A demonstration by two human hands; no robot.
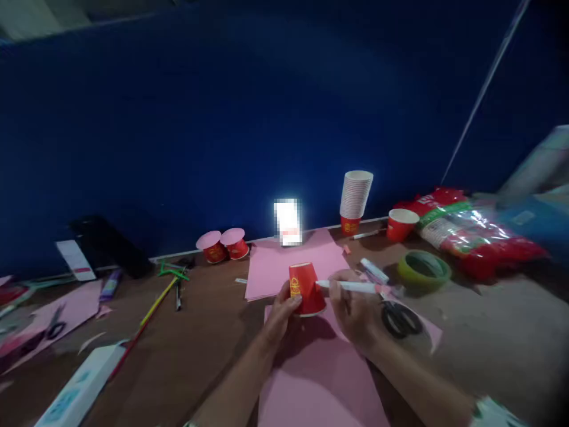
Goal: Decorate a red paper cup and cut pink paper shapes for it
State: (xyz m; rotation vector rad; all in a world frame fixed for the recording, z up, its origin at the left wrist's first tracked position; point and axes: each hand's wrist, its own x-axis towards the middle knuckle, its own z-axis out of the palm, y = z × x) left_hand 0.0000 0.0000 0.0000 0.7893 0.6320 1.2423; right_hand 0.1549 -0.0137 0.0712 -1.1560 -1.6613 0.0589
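My left hand [283,309] is closed around the side of a red paper cup [306,289] with yellow print. The cup is upside down, its wide rim facing downward, above the pink paper. A white marker pen [355,286] is gripped in my right hand [349,305], its tip at the cup's right side; whether it touches cannot be made out. Below both hands lies a pink sheet [320,385], and behind the cup is a stack of pink paper [269,267]. Black-handled scissors [401,319] rest beside my right wrist.
Tall stacked paper cups [356,196], a single red cup [402,225], yellow-green tape [424,270] and a red plastic bag [475,234] stand right. Two cups with pink discs [235,243] sit back left. A power strip [82,385] lies front left. A blue partition [200,118] bounds the table.
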